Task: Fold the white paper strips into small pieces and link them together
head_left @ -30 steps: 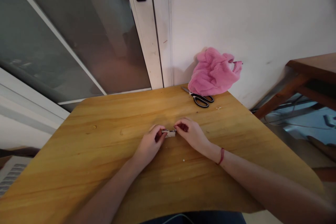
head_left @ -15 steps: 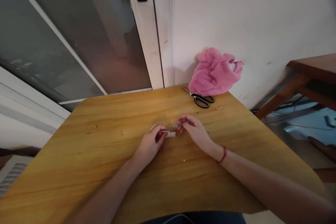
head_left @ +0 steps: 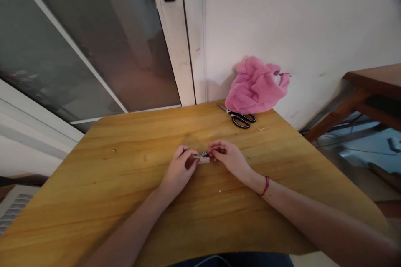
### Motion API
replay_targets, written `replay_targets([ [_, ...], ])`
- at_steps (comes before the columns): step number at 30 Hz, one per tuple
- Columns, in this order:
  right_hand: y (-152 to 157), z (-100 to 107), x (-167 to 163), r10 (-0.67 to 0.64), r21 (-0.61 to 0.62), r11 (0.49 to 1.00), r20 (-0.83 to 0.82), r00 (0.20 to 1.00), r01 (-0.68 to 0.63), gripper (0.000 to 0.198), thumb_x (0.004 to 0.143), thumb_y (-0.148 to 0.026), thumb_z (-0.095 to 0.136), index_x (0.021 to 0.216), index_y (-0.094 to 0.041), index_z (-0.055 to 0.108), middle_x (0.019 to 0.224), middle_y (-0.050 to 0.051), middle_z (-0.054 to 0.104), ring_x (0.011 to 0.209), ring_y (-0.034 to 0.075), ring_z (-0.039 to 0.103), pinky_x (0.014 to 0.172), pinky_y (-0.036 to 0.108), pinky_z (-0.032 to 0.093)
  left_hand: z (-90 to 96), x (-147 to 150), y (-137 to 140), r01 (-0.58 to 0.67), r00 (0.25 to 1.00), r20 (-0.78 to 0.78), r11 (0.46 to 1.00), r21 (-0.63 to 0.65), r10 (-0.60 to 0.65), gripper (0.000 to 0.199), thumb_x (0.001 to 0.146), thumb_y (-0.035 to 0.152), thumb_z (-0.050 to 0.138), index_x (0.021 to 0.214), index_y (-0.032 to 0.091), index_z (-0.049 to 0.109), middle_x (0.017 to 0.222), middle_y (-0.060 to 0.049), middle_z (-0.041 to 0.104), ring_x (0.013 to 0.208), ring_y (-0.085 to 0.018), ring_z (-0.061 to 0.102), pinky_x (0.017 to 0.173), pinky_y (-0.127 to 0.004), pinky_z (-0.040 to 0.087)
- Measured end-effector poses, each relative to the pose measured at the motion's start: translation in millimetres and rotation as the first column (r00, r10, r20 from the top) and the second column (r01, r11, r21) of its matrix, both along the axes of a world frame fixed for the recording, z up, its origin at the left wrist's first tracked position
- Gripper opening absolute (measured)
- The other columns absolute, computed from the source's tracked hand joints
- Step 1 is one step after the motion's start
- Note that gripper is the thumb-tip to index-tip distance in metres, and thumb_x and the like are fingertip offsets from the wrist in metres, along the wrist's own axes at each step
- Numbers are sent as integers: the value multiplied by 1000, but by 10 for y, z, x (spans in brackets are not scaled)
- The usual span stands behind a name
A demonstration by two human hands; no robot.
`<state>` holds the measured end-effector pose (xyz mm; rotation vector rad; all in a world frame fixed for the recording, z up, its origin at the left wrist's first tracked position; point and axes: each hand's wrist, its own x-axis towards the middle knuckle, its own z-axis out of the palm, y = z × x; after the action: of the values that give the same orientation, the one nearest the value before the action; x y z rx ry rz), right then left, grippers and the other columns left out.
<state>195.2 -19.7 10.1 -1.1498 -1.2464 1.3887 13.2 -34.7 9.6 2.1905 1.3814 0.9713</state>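
Over the middle of the wooden table (head_left: 150,225), my left hand (head_left: 179,167) is closed on one end of a small pale block-like piece (head_left: 204,160), too small to name more exactly. My right hand (head_left: 230,156) pinches a small dark-and-white patterned strip (head_left: 204,154) between thumb and fingertips. The strip lies along the upper side of the pale piece and seems to touch it. The fingers hide part of both pieces.
Black-handled scissors (head_left: 241,119) lie at the table's back edge, blades partly beside a pink fluffy cloth (head_left: 255,87). Small scraps dot the table, such as a white bit (head_left: 219,191) and a brown bit (head_left: 113,151). A glass door (head_left: 131,41) and white wall stand behind.
My right hand has moved left and slightly down, bringing the patterned strip against the pale piece. My left hand keeps its place, with its fingers shifted a little.
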Motion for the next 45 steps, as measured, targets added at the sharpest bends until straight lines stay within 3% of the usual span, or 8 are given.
replay_targets([
  [6, 8, 19, 3, 37, -31, 999, -83, 996, -39, 18, 69, -13, 60, 87, -16, 57, 80, 4, 67, 69, 11, 61, 65, 24, 48, 5, -4, -14, 46, 999, 27, 996, -82, -44, 7, 81, 18, 52, 87, 21, 54, 97, -3, 57, 95, -15, 54, 84, -29, 43],
  [11, 2, 41, -6, 37, -97, 994, -141, 989, -51, 23, 68, -15, 62, 90, -15, 57, 83, 7, 69, 68, 12, 61, 60, 23, 46, 26, -2, -29, 7, 1000, -21, 988, -152, -10, 6, 82, 20, 50, 86, 21, 55, 87, -1, 58, 81, -14, 56, 76, -28, 45],
  [16, -10, 67, -1, 37, -68, 997, -57, 998, -41, 22, 69, -16, 61, 91, -15, 59, 81, 5, 70, 60, 10, 59, 56, 23, 44, 36, 4, -39, -22, 999, -31, 984, -178, 16, 5, 82, 23, 50, 85, 22, 54, 81, 1, 58, 73, -13, 56, 69, -25, 44],
  [19, -20, 76, 0, 31, -52, 998, 21, 999, -30, 21, 69, -16, 61, 90, -15, 60, 82, 4, 70, 66, 12, 61, 62, 24, 46, 25, 5, -37, -29, 1000, -14, 981, -192, 26, 6, 83, 24, 49, 86, 21, 53, 81, 0, 59, 74, -12, 57, 70, -25, 44],
  [26, -45, 78, -11, 11, 25, 1000, 98, 995, -14, 14, 71, -17, 61, 86, -16, 62, 84, 4, 70, 83, 16, 65, 79, 28, 48, 7, 4, -21, -49, 998, 26, 978, -201, 55, 15, 81, 25, 53, 97, 23, 53, 89, 0, 64, 77, -12, 60, 73, -24, 46],
  [35, -51, 87, -9, 23, 57, 998, 141, 990, -31, 13, 73, -16, 59, 86, -17, 61, 84, 3, 69, 83, 15, 65, 79, 29, 48, 4, 12, 3, 40, 999, 3, 996, -82, -40, 13, 82, 20, 52, 95, 21, 55, 92, -3, 61, 85, -15, 58, 78, -29, 46],
  [45, -58, 22, -26, 93, 132, 985, 160, 983, -115, 12, 76, -17, 55, 88, -19, 59, 86, 3, 66, 83, 14, 62, 77, 27, 48, 26, 55, -31, 64, 997, 58, 991, -120, -57, 16, 81, 16, 52, 97, 20, 55, 92, -3, 53, 81, -13, 56, 76, -28, 47],
])
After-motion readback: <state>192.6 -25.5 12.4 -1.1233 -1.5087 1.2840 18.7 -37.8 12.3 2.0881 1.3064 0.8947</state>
